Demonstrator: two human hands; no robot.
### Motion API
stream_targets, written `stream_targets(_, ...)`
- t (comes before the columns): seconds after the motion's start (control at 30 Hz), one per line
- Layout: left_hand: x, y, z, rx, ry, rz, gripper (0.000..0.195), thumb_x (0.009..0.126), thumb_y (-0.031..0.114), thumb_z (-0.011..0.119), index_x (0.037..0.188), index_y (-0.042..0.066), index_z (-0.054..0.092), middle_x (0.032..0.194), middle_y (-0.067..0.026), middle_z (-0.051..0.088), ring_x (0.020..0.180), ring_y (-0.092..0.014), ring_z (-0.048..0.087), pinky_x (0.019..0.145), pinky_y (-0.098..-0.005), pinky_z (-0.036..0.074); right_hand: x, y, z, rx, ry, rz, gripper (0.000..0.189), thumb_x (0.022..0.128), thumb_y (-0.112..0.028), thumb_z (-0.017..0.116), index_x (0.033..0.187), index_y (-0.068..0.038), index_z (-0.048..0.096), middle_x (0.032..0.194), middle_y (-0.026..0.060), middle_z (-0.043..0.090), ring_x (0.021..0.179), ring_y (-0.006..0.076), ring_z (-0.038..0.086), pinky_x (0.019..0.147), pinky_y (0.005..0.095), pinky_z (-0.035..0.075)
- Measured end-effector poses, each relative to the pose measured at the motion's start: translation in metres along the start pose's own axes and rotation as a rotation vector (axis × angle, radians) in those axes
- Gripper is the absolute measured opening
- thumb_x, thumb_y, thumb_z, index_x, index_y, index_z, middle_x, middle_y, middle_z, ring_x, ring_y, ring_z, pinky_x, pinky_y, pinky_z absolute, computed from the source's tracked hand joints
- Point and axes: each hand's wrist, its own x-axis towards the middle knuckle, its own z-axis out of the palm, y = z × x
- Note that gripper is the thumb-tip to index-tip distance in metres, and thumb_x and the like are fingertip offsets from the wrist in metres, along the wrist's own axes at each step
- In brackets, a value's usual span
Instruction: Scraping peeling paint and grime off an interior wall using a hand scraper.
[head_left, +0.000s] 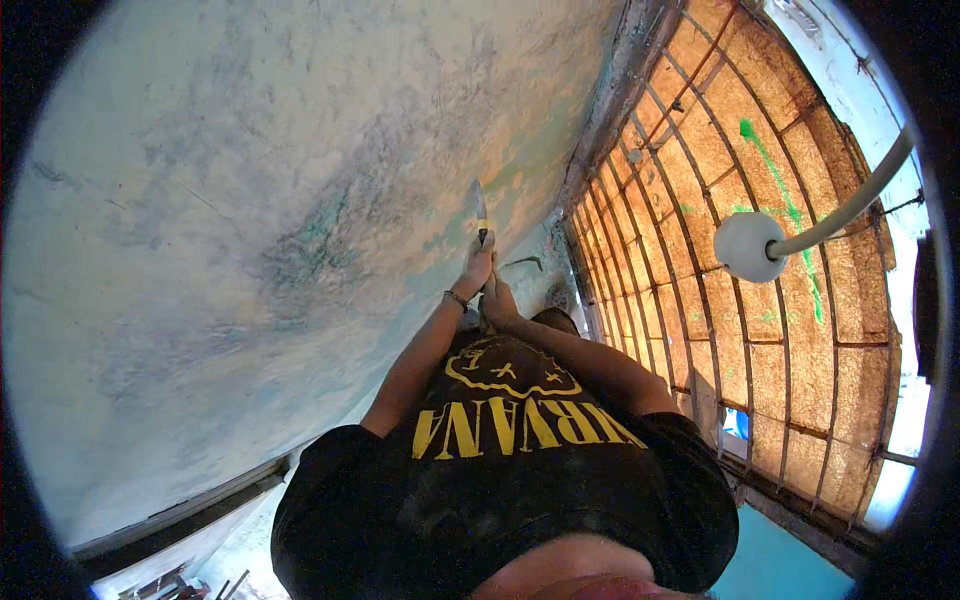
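My left hand (478, 266), with a dark bracelet at its wrist, is closed round the dark handle of a narrow-looking bladed hand tool (481, 206). The tool has a yellow band below its grey blade; whether it is a knife or a scraper seen edge-on is unclear. Its blade points up over a patchy painted wall (300, 187), and contact with the wall cannot be told. Just below and right of the left hand, my right hand (499, 301) is close against it, with curled fingers partly hidden. Whether the right hand holds anything is not clear.
On the right stands a metal grille (705, 187) over amber panels with green marks. A white rounded fitting (750, 247) on a thick grey cable (847, 214) hangs before it. A dark ledge (187, 510) runs along the wall's edge at lower left, with jumbled objects beyond it.
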Motion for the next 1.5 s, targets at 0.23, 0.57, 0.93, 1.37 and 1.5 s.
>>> stream_targets(0.23, 0.0, 0.002, -0.001, -0.065, -0.019, -0.078, 0.037, 0.1, 0.044, 0.048, 0.085, 0.012, 0.042, 0.061, 0.0032, 0.042, 0.047, -0.008, 0.039, 0.043, -0.027, 0.033, 0.006, 0.009, -0.001, -0.181, -0.099, -0.011, 0.06, 0.104, -0.036, 0.025, 0.149, 0.004, 0.016, 0.082, 0.0251, 0.065, 0.065, 0.0351, 0.062, 0.059, 0.044, 0.048)
stream_targets(0.57, 0.017, 0.005, 0.003, -0.048, -0.095, -0.052, 0.039, 0.099, 0.048, 0.049, 0.084, 0.013, 0.041, 0.058, 0.0024, 0.042, 0.044, -0.01, 0.04, 0.042, -0.0286, 0.036, 0.019, 0.01, 0.002, -0.226, 0.066, -0.107, 0.058, 0.102, -0.036, 0.028, 0.144, 0.003, 0.022, 0.087, 0.0304, 0.064, 0.071, 0.0462, 0.061, 0.061, 0.0501, 0.048)
stream_targets(0.93, 0.045, 0.02, 0.014, -0.012, -0.176, -0.043, 0.041, 0.097, 0.053, 0.049, 0.089, 0.014, 0.04, 0.062, 0.0034, 0.041, 0.048, -0.008, 0.04, 0.046, -0.026, 0.037, 0.048, -0.007, -0.012, -0.214, 0.036, 0.003, 0.065, 0.101, -0.032, 0.03, 0.151, 0.001, 0.004, 0.091, 0.0338, 0.064, 0.073, 0.0482, 0.062, 0.063, 0.0541, 0.051)
stream_targets(1.37, 0.003, 0.023, 0.0, -0.037, -0.105, -0.076, 0.043, 0.098, 0.054, 0.048, 0.084, 0.014, 0.041, 0.061, 0.0031, 0.039, 0.048, -0.009, 0.039, 0.045, -0.0283, 0.035, 0.015, -0.007, 0.003, -0.251, 0.009, -0.017, 0.064, 0.104, -0.037, 0.022, 0.152, 0.001, 0.006, 0.076, 0.0266, 0.064, 0.06, 0.0387, 0.061, 0.055, 0.0478, 0.047)
stream_targets(1.5, 0.001, 0.018, -0.004, -0.078, -0.104, -0.062, 0.044, 0.097, 0.054, 0.048, 0.083, 0.013, 0.04, 0.059, 0.0017, 0.043, 0.042, -0.01, 0.042, 0.043, -0.0268, 0.04, 0.01, -0.007, 0.005, -0.294, 0.003, -0.048, 0.063, 0.104, -0.037, 0.022, 0.153, -0.001, 0.007, 0.072, 0.0267, 0.063, 0.06, 0.0395, 0.061, 0.055, 0.0486, 0.047)
